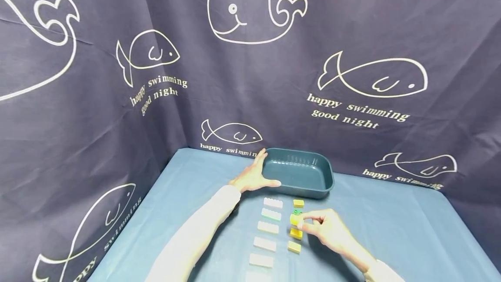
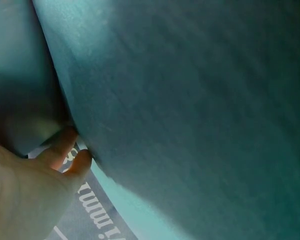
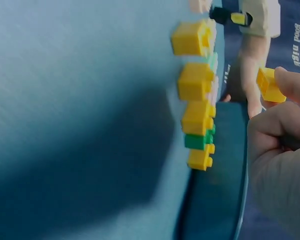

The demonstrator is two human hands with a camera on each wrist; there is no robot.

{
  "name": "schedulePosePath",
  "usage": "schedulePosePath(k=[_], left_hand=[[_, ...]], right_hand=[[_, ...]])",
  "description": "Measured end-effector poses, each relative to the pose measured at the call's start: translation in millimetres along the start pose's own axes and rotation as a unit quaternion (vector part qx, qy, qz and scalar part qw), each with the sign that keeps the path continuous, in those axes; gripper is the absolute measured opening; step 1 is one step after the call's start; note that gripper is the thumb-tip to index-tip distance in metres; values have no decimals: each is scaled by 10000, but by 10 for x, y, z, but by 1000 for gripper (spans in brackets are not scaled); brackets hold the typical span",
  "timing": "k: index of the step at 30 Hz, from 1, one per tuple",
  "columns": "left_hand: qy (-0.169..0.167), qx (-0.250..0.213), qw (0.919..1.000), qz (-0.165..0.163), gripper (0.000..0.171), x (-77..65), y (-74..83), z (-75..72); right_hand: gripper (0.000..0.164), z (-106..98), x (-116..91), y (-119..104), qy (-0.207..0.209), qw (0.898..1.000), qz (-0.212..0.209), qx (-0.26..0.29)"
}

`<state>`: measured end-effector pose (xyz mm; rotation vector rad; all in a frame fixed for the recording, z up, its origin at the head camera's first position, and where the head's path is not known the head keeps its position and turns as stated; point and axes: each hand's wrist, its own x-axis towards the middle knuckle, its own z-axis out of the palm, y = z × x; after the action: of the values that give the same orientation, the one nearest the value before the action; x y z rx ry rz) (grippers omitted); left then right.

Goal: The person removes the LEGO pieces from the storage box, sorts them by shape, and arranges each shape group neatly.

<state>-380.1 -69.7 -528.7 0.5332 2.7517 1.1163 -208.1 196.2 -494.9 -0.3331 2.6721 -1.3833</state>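
My right hand [image 1: 330, 232] pinches a yellow building block [image 3: 271, 85] between thumb and fingertips, held above the table. Below and beside it runs a row of small blocks: a front yellow block [image 1: 294, 247], another yellow block [image 1: 296, 234], a green block [image 3: 195, 141] and a far yellow block [image 1: 298, 203]. In the head view the held block partly covers this row. My left hand [image 1: 252, 178] rests spread at the left end of a dark teal tray [image 1: 332, 182], thumb along its front side and fingers at its back corner.
Left of the yellow row lies a column of longer pale blocks [image 1: 265, 244], one with a green tint [image 1: 271, 215]. A light blue cloth [image 1: 391, 234] covers the table. Dark curtain walls [image 1: 274, 77] with fish drawings close off the back and left.
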Motion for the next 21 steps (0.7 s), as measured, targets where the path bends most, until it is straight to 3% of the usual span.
schedulePosePath(k=[10,21], left_hand=[[30,70,10000,-13,127,-12,-5,6],[-11,-1,10000,6,127,-25,21,-13]], right_hand=[[19,160,-269,89,-593,9967,421,356],[16,228,-407,239,-1098,9907,-154,789]])
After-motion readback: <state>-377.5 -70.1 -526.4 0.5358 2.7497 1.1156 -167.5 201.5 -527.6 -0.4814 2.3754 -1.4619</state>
